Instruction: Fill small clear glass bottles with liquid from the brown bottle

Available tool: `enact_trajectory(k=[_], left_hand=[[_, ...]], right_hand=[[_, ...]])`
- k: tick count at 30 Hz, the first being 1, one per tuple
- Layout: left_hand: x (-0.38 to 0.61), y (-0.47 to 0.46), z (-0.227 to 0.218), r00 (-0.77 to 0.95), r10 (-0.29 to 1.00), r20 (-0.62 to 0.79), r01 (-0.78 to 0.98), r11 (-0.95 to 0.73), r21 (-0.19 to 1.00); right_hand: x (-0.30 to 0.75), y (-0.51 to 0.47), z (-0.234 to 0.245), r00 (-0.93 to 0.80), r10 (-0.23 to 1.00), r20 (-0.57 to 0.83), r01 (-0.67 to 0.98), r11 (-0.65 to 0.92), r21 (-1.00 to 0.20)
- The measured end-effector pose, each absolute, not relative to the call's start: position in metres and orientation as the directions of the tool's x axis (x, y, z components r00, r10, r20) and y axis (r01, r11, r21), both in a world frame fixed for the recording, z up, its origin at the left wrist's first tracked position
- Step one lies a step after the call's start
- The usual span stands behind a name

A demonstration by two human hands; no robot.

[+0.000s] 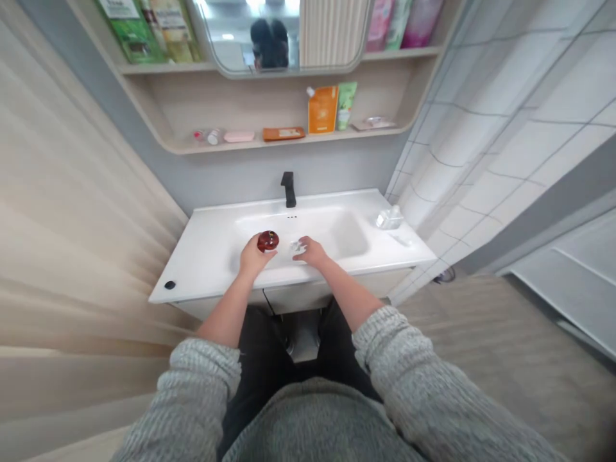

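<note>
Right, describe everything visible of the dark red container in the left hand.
The dark red container is small, round and glossy, like glass or hard plastic, with a darker spot at its top centre. It sits upright in the left hand, whose fingers close around its lower part, over the front edge of the white sink. Any label is too small to tell.

The round jar (268, 241) in the left hand (253, 256) is dark glossy red. The sink (212, 256) is plain white, its tap (288, 188) matte black. An orange pouch (323, 110) stands beside a green tube (345, 104). The sleeves (399, 359) are mottled grey knit.
</note>
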State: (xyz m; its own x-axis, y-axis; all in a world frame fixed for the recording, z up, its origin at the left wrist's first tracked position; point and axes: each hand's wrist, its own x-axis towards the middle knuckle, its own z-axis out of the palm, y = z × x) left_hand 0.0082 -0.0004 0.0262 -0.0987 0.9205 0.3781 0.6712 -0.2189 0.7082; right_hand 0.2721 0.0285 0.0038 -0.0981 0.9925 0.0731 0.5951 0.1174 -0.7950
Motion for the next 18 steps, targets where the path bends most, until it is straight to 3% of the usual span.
enact_trajectory(k=[10, 18], left_hand=[[0.016, -0.009, 0.037, 0.033, 0.923, 0.385, 0.879, -0.21, 0.428], [0.024, -0.016, 0.043, 0.082, 0.925, 0.371, 0.927, -0.208, 0.313]], right_hand=[[0.271, 0.019, 0.013, -0.132, 0.98, 0.149, 0.613, 0.199, -0.764], [0.27, 0.019, 0.014, -0.159, 0.975, 0.157, 0.596, 0.222, -0.772]])
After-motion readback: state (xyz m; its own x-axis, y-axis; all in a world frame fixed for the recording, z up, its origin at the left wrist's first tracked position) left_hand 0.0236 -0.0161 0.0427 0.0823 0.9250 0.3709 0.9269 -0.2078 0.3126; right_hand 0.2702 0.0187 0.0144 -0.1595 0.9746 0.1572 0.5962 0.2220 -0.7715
